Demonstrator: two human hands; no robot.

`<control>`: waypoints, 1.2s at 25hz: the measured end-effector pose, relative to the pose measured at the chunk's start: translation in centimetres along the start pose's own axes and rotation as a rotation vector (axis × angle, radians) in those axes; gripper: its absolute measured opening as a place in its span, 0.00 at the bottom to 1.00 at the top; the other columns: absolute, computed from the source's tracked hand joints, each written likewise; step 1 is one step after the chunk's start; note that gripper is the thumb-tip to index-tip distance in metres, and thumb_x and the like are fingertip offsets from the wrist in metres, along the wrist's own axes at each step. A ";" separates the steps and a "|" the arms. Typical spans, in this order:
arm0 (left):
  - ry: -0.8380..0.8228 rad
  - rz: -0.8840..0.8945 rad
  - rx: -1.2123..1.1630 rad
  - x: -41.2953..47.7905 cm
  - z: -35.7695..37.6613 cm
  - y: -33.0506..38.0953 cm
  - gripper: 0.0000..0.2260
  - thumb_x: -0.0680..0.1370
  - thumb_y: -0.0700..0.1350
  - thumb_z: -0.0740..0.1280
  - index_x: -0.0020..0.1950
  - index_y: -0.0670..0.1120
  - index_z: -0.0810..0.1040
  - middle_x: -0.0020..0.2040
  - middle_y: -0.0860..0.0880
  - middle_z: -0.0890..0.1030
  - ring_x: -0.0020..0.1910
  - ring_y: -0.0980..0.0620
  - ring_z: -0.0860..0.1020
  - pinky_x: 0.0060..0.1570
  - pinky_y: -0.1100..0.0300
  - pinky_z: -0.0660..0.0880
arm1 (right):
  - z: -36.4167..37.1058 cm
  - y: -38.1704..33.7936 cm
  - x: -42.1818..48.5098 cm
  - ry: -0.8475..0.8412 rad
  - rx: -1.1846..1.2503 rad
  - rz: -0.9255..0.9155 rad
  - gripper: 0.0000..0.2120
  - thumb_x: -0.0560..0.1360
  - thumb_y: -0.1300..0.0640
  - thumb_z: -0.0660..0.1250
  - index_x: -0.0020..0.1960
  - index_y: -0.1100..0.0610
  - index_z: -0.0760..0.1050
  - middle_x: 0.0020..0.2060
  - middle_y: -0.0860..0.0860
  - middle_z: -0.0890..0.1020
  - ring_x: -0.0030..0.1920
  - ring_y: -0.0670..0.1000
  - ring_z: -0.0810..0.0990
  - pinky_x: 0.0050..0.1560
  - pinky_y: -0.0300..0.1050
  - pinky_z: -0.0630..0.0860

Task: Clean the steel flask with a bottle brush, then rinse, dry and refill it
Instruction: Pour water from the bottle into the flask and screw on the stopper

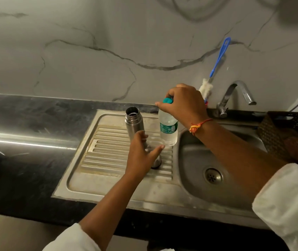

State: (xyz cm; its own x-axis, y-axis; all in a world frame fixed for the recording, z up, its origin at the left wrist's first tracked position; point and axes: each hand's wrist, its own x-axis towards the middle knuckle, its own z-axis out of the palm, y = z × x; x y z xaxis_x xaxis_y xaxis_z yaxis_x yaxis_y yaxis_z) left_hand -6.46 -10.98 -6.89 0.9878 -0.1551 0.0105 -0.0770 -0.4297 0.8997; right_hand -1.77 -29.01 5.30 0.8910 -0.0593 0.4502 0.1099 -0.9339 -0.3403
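Note:
The steel flask (133, 122) stands upright and uncapped at the back of the drainboard (108, 180). My left hand (141, 154) is at its lower part, fingers straight against the body and thumb spread to the right; it hides the flask's base. Just right of the flask stands a clear plastic water bottle (169, 131) with a green label. My right hand (182, 104) grips its teal cap from above. The bottle brush (219, 57), with a blue handle and white bristles, leans on the wall behind my right hand.
A round steel piece (156, 163), partly hidden under my left hand, lies on the drainboard ribs. To the right are the sink basin (195, 160) with its drain, the tap (238, 91) and a dark brown basket (289, 134). Black countertop (26, 124) runs to the left.

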 end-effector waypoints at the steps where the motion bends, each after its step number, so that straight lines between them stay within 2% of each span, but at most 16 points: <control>1: -0.037 0.004 -0.017 -0.5 0.3 0.6 0.38 0.70 0.60 0.79 0.74 0.53 0.65 0.69 0.53 0.74 0.66 0.55 0.75 0.62 0.58 0.76 | -1.1 -0.8 -0.6 -0.011 0.007 -0.009 0.24 0.71 0.34 0.70 0.47 0.56 0.83 0.40 0.50 0.80 0.40 0.47 0.76 0.39 0.42 0.73; 3: -0.054 0.024 -0.085 -1.5 0.9 1.6 0.44 0.66 0.65 0.79 0.75 0.55 0.63 0.71 0.54 0.73 0.69 0.55 0.74 0.67 0.50 0.76 | -2.7 -2.3 -1.8 -0.066 0.062 0.003 0.24 0.71 0.32 0.70 0.44 0.55 0.83 0.37 0.49 0.82 0.38 0.47 0.77 0.36 0.40 0.71; 4: -0.042 0.045 -0.121 -2.1 1.0 2.2 0.43 0.66 0.65 0.80 0.74 0.55 0.64 0.70 0.54 0.74 0.68 0.55 0.76 0.67 0.50 0.76 | -3.0 -3.0 -2.4 -0.099 0.108 0.024 0.24 0.70 0.32 0.70 0.43 0.55 0.83 0.36 0.48 0.82 0.37 0.47 0.78 0.35 0.40 0.72; 6: 0.022 0.079 -0.164 -3.2 0.8 3.2 0.38 0.68 0.58 0.81 0.71 0.56 0.65 0.66 0.55 0.77 0.64 0.58 0.78 0.63 0.54 0.79 | -3.0 -4.1 -3.4 -0.147 0.211 0.073 0.22 0.70 0.34 0.72 0.41 0.54 0.82 0.34 0.48 0.82 0.36 0.46 0.79 0.34 0.38 0.72; 8: 0.135 0.082 -0.162 -4.1 -0.1 3.5 0.32 0.70 0.52 0.81 0.68 0.56 0.67 0.60 0.58 0.79 0.58 0.60 0.80 0.59 0.52 0.81 | -2.6 -5.2 -4.4 -0.158 0.303 0.099 0.21 0.69 0.35 0.73 0.40 0.54 0.82 0.33 0.47 0.82 0.35 0.44 0.79 0.32 0.38 0.70; 11: 0.196 0.087 -0.069 -4.7 -2.1 3.1 0.29 0.70 0.50 0.81 0.64 0.57 0.68 0.54 0.60 0.80 0.53 0.60 0.81 0.55 0.51 0.82 | -1.9 -6.2 -4.8 -0.185 0.263 0.048 0.24 0.70 0.32 0.70 0.40 0.54 0.80 0.33 0.47 0.81 0.34 0.44 0.77 0.31 0.37 0.68; 14: 0.166 0.110 0.028 -4.4 -4.3 2.2 0.29 0.70 0.48 0.80 0.63 0.59 0.67 0.52 0.63 0.78 0.51 0.62 0.80 0.54 0.51 0.82 | -0.9 -7.0 -4.3 -0.249 0.131 -0.027 0.26 0.70 0.28 0.66 0.39 0.52 0.75 0.30 0.46 0.75 0.32 0.43 0.72 0.32 0.38 0.66; 16: 0.148 0.101 0.060 -4.1 -5.4 1.2 0.30 0.70 0.47 0.80 0.65 0.58 0.67 0.52 0.63 0.77 0.52 0.59 0.79 0.55 0.51 0.82 | 0.0 -7.6 -4.0 -0.292 0.029 -0.052 0.27 0.71 0.26 0.61 0.36 0.51 0.72 0.29 0.47 0.74 0.31 0.45 0.71 0.32 0.40 0.65; 19: 0.094 0.107 0.072 -3.1 -7.1 -0.5 0.32 0.70 0.47 0.80 0.67 0.58 0.67 0.55 0.61 0.77 0.56 0.55 0.80 0.55 0.52 0.82 | 1.9 -8.4 -3.9 -0.295 -0.009 -0.065 0.28 0.76 0.29 0.55 0.32 0.51 0.70 0.28 0.48 0.74 0.30 0.46 0.71 0.31 0.41 0.63; 22: 0.010 0.137 0.064 -1.8 -9.2 -1.5 0.31 0.71 0.46 0.80 0.67 0.58 0.67 0.56 0.61 0.78 0.56 0.56 0.80 0.53 0.60 0.82 | 4.1 -9.1 -3.5 -0.264 0.113 -0.049 0.27 0.79 0.35 0.59 0.31 0.53 0.74 0.27 0.50 0.76 0.30 0.48 0.73 0.32 0.41 0.66; 24: -0.055 0.124 0.038 -0.7 -10.5 -1.9 0.30 0.71 0.45 0.80 0.67 0.57 0.68 0.57 0.59 0.78 0.57 0.56 0.80 0.51 0.64 0.81 | 5.3 -9.6 -3.1 -0.243 0.194 -0.039 0.25 0.79 0.38 0.61 0.31 0.54 0.73 0.26 0.50 0.74 0.28 0.47 0.70 0.31 0.40 0.64; 28: -0.153 0.137 -0.025 1.3 -12.4 -2.9 0.28 0.72 0.42 0.79 0.65 0.57 0.71 0.54 0.59 0.80 0.53 0.61 0.81 0.52 0.62 0.82 | 6.2 -10.4 -2.3 -0.240 0.246 -0.049 0.22 0.79 0.39 0.63 0.32 0.51 0.70 0.28 0.48 0.72 0.30 0.45 0.68 0.32 0.40 0.65; 30: -0.191 0.157 -0.030 2.4 -12.9 -3.6 0.28 0.72 0.42 0.80 0.66 0.56 0.71 0.55 0.58 0.80 0.53 0.59 0.81 0.53 0.59 0.82 | 6.6 -10.3 -2.1 -0.279 0.282 -0.038 0.20 0.78 0.39 0.64 0.37 0.53 0.74 0.31 0.49 0.75 0.33 0.46 0.72 0.34 0.42 0.69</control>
State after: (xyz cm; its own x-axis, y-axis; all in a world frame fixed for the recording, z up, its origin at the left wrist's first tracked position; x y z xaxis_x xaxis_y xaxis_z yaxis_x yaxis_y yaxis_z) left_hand -2.11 1.65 -4.49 0.9206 -0.3841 0.0709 -0.2204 -0.3610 0.9061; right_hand -1.89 -16.90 2.46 0.9652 0.1076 0.2382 0.2267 -0.7980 -0.5583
